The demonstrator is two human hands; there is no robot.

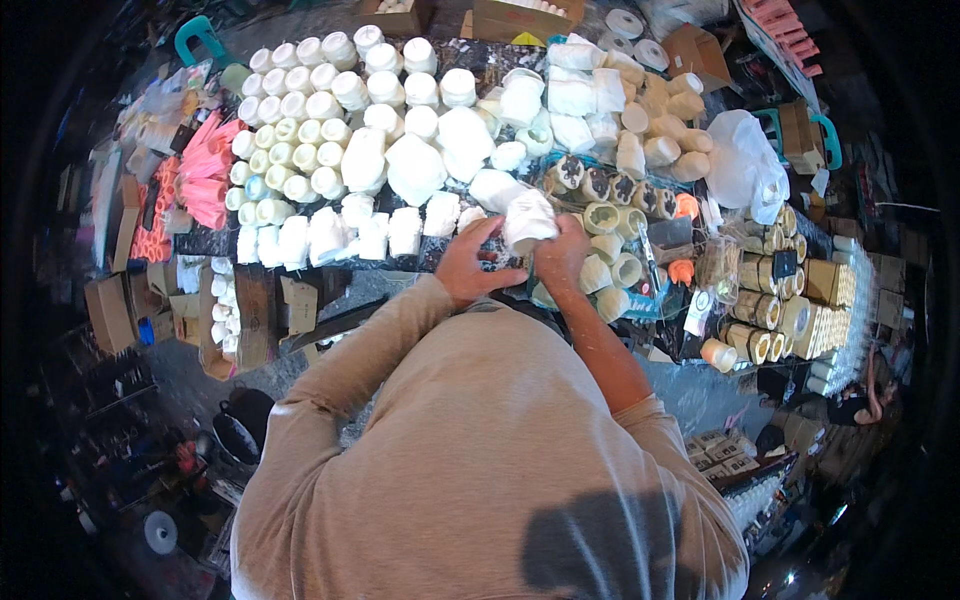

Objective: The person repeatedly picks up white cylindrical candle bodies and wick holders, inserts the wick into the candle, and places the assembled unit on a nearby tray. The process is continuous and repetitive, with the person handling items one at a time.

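Observation:
My right hand (562, 250) grips a white, wax-like cylinder (530, 220) with a rough surface, tilted above the front edge of the dark table. Just left of it is my left hand (472, 266), its thumb and fingers spread, with no object visible between them. Behind the held piece lies another white cylinder (494, 188). A row of short white cylinders (404, 232) runs leftward along the table's front. Hollow cream-coloured cups (602, 217) stand close to my right hand, some lying tipped.
Rows of white jar-like pieces (383, 88) fill the back left. Pink pieces (205, 170) are heaped at the far left. A white plastic bag (745, 160) sits at the right, near gold-and-dark cylinders (757, 306). An open cardboard box (235, 330) is below the table's left front.

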